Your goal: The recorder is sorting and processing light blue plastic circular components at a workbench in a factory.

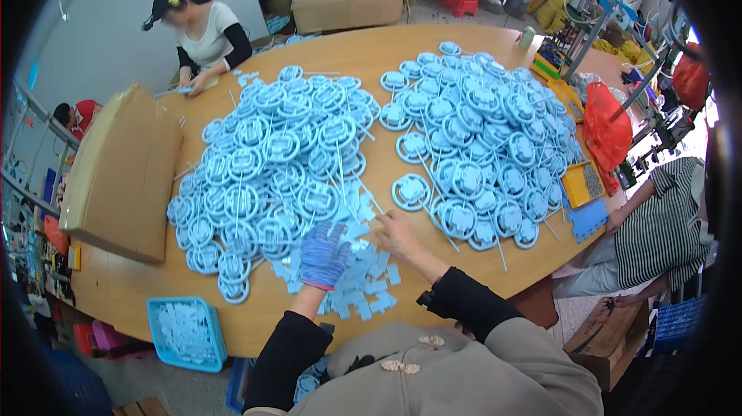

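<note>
My left hand, in a blue-purple knit glove, lies with its fingers stretched out at the near edge of a heap of light-blue round plastic pieces with sticks. Under and beside it spread small flat light-blue pieces. To its right, my bare right hand has its fingers drawn together at the near end of a thin light-blue stick, which slants up into the heap. Its fingertips are small in view, and the grip is partly hidden.
A second heap of round pieces covers the table's right side. A cardboard box stands at left, a blue basket of small pieces near left. A yellow bin sits at right. A co-worker works at far left; a person in stripes is at right.
</note>
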The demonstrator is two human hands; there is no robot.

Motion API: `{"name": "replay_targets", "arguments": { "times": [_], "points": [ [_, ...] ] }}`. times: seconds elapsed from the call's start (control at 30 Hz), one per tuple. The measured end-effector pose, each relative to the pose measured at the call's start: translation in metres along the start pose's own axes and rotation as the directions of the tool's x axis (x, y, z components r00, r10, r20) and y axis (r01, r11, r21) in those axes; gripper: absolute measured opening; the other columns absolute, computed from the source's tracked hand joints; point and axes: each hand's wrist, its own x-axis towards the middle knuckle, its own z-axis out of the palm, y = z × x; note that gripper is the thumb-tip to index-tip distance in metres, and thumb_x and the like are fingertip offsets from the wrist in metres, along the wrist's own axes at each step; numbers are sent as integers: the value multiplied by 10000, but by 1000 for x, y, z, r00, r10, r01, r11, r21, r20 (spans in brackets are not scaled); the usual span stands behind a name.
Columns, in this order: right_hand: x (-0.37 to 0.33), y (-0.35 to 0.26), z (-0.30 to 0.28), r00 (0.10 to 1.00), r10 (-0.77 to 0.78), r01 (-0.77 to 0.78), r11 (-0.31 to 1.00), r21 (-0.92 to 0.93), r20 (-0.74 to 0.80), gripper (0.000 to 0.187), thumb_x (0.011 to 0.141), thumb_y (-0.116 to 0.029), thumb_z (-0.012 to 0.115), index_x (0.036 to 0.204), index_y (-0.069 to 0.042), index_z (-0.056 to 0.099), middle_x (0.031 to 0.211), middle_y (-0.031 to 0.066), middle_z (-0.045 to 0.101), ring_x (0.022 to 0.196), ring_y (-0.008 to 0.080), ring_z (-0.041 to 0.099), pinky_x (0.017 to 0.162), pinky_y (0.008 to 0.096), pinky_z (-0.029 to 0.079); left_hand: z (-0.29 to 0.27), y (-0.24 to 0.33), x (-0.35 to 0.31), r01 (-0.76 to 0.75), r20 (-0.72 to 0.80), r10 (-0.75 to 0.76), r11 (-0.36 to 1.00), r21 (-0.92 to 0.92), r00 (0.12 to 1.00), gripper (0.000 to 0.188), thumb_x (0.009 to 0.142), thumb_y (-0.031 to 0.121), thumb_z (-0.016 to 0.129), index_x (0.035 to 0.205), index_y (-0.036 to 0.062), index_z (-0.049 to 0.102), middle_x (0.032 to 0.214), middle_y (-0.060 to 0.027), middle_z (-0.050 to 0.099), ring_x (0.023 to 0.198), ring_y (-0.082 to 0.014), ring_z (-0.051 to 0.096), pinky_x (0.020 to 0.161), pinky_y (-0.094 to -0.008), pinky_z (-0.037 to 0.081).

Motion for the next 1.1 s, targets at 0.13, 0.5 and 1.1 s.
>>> {"name": "replay_targets", "arguments": {
  "times": [0.13, 0.5, 1.1],
  "points": [
    [27, 50, -16, 980, -172, 102, 870, -482, -104, 430, 728, -134, 635, 1153, -168, 590, 1240, 116, 498, 1188, 364, 436, 945, 512, 361, 26, 2, 53, -109, 62, 117, 986, -123, 991, 396, 767, 284, 648, 1126, 123, 604, 1143, -149, 547, 1025, -325, 527, 870, -441, 418],
    [47, 34, -32, 992, -74, 23, 904, -427, -102, 513, 689, -154, 695, 1180, -112, 553, 1297, 109, 449, 1255, 350, 352, 962, 553, 331, 43, -50, 257, 71, 378, -151, 973, 218, 913, 860, 707, 397, 712, 1432, 223, 284, 1441, -161, 308, 1310, -383, 308, 1044, -508, 299],
    [17, -21, 71, 982, -187, 187, 982, 10, 25, 481, 725, -232, 708, 1141, -31, 574, 1188, 173, 512, 1100, 353, 476, 940, 409, 413, 1, -66, 124, -314, 331, 396, 909, -274, 857, 703, 681, 91, 683, 1336, 79, 427, 1257, -198, 492, 1110, -394, 505, 939, -423, 425]
  ]
}}
